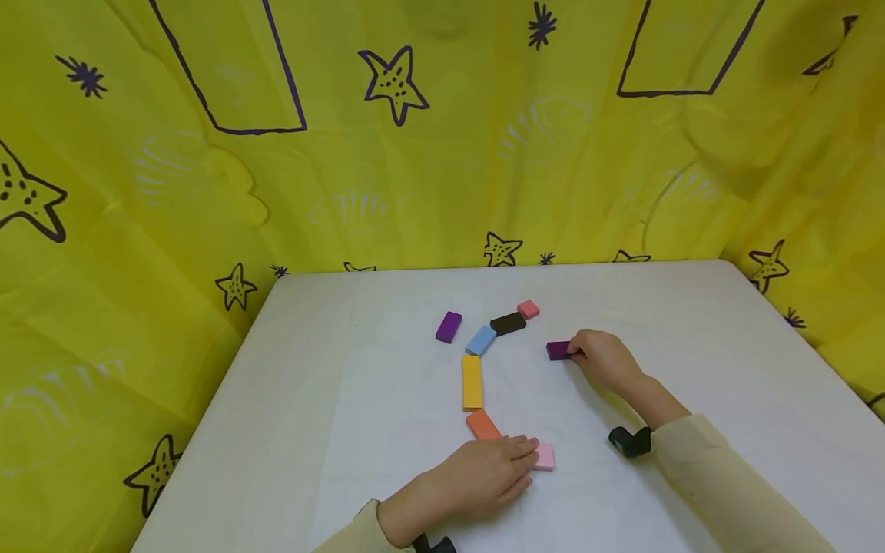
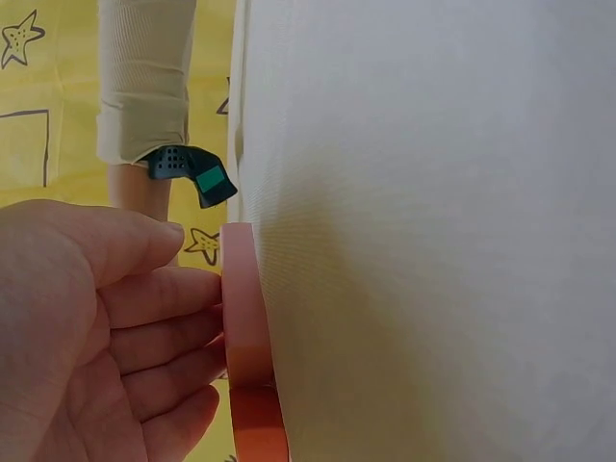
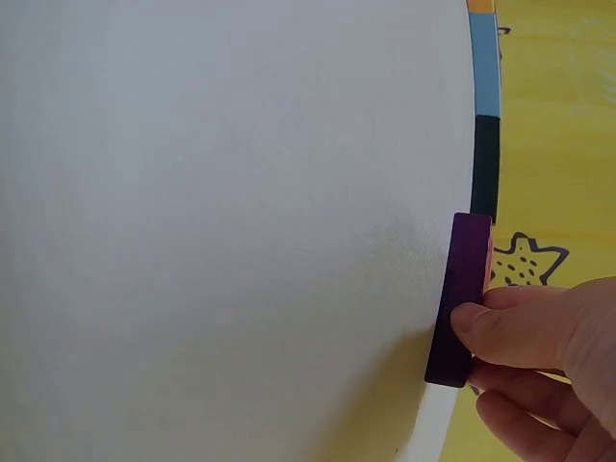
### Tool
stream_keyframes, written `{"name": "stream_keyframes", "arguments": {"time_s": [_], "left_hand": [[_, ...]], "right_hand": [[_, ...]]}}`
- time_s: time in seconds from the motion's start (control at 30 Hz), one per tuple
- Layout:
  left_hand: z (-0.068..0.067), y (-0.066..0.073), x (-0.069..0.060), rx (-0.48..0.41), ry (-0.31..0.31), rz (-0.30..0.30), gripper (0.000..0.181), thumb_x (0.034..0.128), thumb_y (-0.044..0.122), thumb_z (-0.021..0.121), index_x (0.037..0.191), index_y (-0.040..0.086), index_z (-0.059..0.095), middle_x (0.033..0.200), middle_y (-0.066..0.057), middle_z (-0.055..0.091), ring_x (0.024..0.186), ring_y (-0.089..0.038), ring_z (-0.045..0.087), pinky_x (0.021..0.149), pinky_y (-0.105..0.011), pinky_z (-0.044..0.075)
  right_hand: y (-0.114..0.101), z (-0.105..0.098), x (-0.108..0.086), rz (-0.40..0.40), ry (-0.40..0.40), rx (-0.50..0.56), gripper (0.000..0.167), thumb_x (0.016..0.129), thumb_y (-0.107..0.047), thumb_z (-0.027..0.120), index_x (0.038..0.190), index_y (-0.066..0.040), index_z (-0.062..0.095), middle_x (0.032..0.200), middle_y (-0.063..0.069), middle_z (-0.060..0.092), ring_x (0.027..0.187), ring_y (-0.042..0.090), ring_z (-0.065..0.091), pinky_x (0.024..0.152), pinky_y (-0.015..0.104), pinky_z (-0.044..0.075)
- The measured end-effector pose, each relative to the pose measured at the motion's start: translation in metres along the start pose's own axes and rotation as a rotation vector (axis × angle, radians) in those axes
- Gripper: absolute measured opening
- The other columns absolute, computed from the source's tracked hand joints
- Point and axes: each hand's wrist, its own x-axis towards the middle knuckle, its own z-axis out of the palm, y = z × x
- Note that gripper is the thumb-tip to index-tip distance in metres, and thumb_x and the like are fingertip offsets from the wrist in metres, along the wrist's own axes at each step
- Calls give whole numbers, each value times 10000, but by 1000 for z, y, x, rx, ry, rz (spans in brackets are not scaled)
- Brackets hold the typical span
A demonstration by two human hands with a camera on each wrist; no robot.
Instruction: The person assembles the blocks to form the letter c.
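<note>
Left hand [image 1: 480, 476], fingers extended, touches pink block [image 1: 546, 457] (steadying, perhaps); at its two o'clock, right hand [image 1: 608, 361] pinches plum block [image 1: 558, 351] by one end, likely for control.

There are eight blocks [image 1: 472, 382], two hands [image 1: 477, 476] and two sleeves [image 1: 733, 480].

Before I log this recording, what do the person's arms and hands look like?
The left hand and right hand are bare, without gloves. Cream sleeves end short of the wrists. A dark device sits at each wrist; the right one bears a green patch.
</note>
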Motion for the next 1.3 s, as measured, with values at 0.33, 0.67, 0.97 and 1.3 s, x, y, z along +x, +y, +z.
{"name": "stream_keyframes", "arguments": {"time_s": [0.33,0.67,0.97,1.3], "left_hand": [[-1,0,-1,-9,11,2,419,992,329,378,1345,132,488,1399,46,408,1276,-46,336,1007,-169,275],[-1,0,-1,-22,-13,-4,423,995,332,366,1354,138,478,1407,51,395,1281,-41,323,1008,-173,276],[0,1,1,-12,-12,-7,422,991,338,376,1349,144,485,1403,56,400,1276,-37,329,1003,-174,284],[-1,1,1,-24,-30,-17,424,992,341,374,1355,147,477,1409,62,390,1280,-31,319,1002,-176,288]], "right_hand": [[-4,0,-8,8,-15,11,68,744,82,690,770,20,679,763,102,646,729,278,615,682,428,515],[-10,-2,-18,-9,-27,-10,75,739,73,703,773,8,685,762,85,643,712,247,613,677,408,527],[-14,-3,-27,-73,-11,-39,106,725,78,712,724,-20,672,716,42,617,657,204,597,618,364,525],[-22,-3,-38,-124,10,-47,144,697,85,731,692,-40,661,689,3,593,628,155,569,585,323,513]]}}
